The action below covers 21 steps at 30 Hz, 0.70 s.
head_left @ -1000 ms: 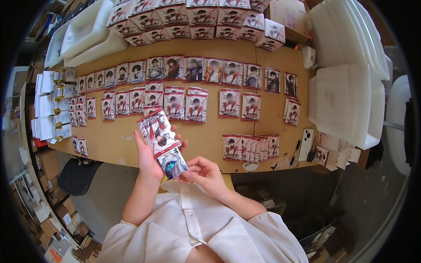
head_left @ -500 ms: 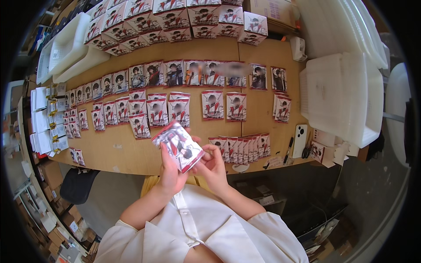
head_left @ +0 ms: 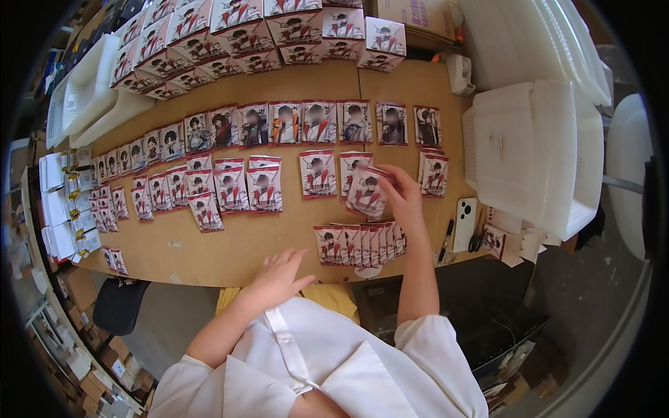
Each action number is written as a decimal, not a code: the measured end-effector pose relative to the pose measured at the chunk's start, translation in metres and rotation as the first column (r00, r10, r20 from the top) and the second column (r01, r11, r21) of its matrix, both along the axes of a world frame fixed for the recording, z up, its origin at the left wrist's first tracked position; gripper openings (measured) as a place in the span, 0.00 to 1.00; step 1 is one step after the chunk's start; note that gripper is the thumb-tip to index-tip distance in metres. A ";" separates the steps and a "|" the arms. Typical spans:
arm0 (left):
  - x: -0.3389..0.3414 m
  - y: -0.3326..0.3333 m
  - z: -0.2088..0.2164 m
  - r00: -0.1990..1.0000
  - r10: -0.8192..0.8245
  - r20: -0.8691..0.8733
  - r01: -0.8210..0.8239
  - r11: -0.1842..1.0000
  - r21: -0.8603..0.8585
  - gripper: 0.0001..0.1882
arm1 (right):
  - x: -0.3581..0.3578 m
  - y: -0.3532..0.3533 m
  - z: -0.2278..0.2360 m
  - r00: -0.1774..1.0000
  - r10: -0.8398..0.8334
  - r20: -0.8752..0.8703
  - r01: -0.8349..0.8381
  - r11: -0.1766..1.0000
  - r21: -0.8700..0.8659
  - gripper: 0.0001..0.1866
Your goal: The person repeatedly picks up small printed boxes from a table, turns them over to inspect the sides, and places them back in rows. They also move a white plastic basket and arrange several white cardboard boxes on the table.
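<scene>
A white and red foil packet (head_left: 365, 196) with a printed figure is pinched at its upper right edge by my right hand (head_left: 403, 194). It hovers just in front of a pair of overlapping packets (head_left: 354, 164) in the middle row and partly covers them. My left hand (head_left: 277, 280) is by the table's front edge, its fingers stretched out and nothing in them. Right of it lies a fanned row of similar packets (head_left: 343, 244). Along the back runs a line of differently printed cards or packets (head_left: 286, 124), with small piles of the red-edged packets (head_left: 265, 189) below it.
Stacked printed boxes (head_left: 240, 35) fill the table's far side. White plastic bins (head_left: 533, 153) stand at the right, a white basket (head_left: 83, 90) at the left. A phone (head_left: 465, 224), a black pen (head_left: 447, 240) and open small boxes (head_left: 512, 240) lie near the right front corner.
Both hands held the packet near my body. My left hand has let go and dropped slightly toward the table edge; my right hand has carried the packet forward and right.
</scene>
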<state>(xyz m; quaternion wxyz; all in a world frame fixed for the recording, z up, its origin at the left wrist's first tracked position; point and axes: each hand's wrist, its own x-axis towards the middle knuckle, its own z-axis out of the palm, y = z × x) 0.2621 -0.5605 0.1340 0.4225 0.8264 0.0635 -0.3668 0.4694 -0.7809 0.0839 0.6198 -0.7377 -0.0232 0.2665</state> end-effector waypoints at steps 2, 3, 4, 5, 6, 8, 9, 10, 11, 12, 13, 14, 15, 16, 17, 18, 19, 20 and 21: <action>-0.002 0.001 -0.001 0.993 -0.094 0.066 0.083 0.985 0.152 0.31 | 0.010 0.008 -0.024 0.996 0.075 0.057 -0.071 0.995 -0.073 0.12; -0.001 0.002 0.000 0.988 -0.127 0.084 0.110 0.977 0.183 0.31 | 0.013 0.011 -0.036 0.990 0.113 0.084 -0.104 0.989 -0.109 0.11; -0.001 0.004 0.002 0.983 -0.155 0.095 0.131 0.967 0.219 0.31 | 0.016 0.012 -0.050 0.984 0.151 0.092 -0.141 0.984 -0.110 0.11; -0.001 0.005 0.003 0.985 -0.137 0.109 0.111 0.971 0.213 0.32 | 0.016 0.011 -0.062 0.983 0.145 0.116 -0.129 0.983 -0.132 0.11; 0.000 0.005 0.005 0.985 -0.121 0.123 0.094 0.974 0.206 0.32 | 0.016 0.008 -0.073 0.981 0.136 0.139 -0.114 0.981 -0.155 0.12; -0.001 0.006 0.004 0.987 -0.087 0.137 0.059 0.978 0.200 0.32 | 0.016 0.013 -0.074 0.971 0.133 0.200 -0.094 0.977 -0.193 0.12; -0.001 0.006 0.003 0.988 -0.078 0.137 0.050 0.978 0.201 0.32 | 0.014 0.013 -0.073 0.963 0.129 0.235 -0.080 0.975 -0.206 0.12; -0.002 0.006 0.003 0.988 -0.071 0.136 0.043 0.979 0.201 0.32 | 0.013 0.014 -0.071 0.955 0.123 0.271 -0.063 0.973 -0.221 0.12; -0.003 0.006 0.002 0.989 -0.075 0.128 0.048 0.978 0.202 0.32 | 0.012 0.014 -0.072 0.936 0.119 0.331 -0.045 0.974 -0.222 0.13; -0.002 0.006 0.002 0.990 -0.080 0.120 0.054 0.978 0.204 0.32 | 0.011 0.014 -0.075 0.914 0.114 0.391 -0.026 0.975 -0.223 0.14; -0.003 0.006 0.001 0.990 -0.084 0.111 0.060 0.977 0.205 0.32 | 0.010 0.017 -0.071 0.887 0.110 0.448 -0.008 0.975 -0.222 0.15; -0.004 0.006 0.000 0.988 -0.086 0.129 0.058 0.977 0.206 0.32 | 0.008 0.018 -0.067 0.862 0.068 0.502 0.072 0.965 -0.254 0.15; -0.005 0.005 -0.002 0.985 -0.089 0.147 0.057 0.977 0.206 0.31 | 0.003 0.017 -0.061 0.831 0.029 0.556 0.154 0.948 -0.280 0.15; -0.007 0.005 -0.003 0.982 -0.088 0.164 0.053 0.976 0.210 0.31 | -0.001 0.019 -0.051 0.793 -0.004 0.609 0.233 0.926 -0.297 0.15; -0.007 0.005 -0.003 0.982 -0.087 0.166 0.051 0.976 0.212 0.31 | -0.008 0.017 -0.043 0.834 0.110 0.541 0.101 0.933 -0.345 0.17; -0.008 0.006 -0.003 0.982 -0.086 0.167 0.049 0.976 0.214 0.31 | -0.019 0.013 -0.034 0.855 0.224 0.467 -0.034 0.924 -0.381 0.19; -0.009 0.006 -0.003 0.982 -0.086 0.169 0.048 0.975 0.217 0.30 | -0.030 0.009 -0.025 0.857 0.337 0.389 -0.169 0.898 -0.406 0.21; -0.009 0.006 -0.002 0.987 -0.080 0.141 0.047 0.974 0.220 0.31 | -0.049 0.015 -0.010 0.701 0.594 0.395 -0.310 0.752 -0.581 0.23; -0.006 0.004 0.000 0.989 -0.080 0.123 0.053 0.977 0.206 0.31 | -0.067 0.022 0.008 0.496 0.804 0.328 -0.379 0.540 -0.751 0.26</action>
